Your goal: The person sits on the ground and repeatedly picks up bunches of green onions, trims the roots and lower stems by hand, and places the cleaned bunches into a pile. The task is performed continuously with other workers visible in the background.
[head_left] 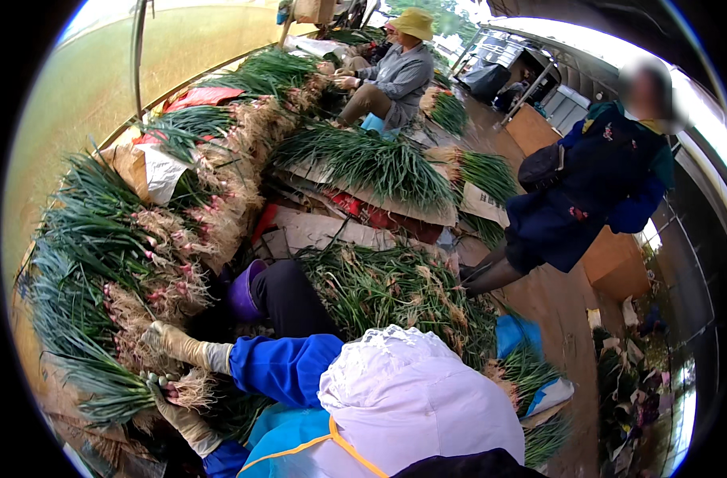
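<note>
The gloved left hand [187,426] has its fingers closed round a small bunch [117,392] of spring onions at the near end of the long heap [81,211], while the right hand [179,347] reaches in just above, at the roots [128,315], though I can't tell whether its fingers grip anything. To my eye it's the gathering or evening-up of a handful, with the bunch not yet tied. The next move probably calls for a steady left hold and a light right pick, without snagging the tangled roots.
</note>
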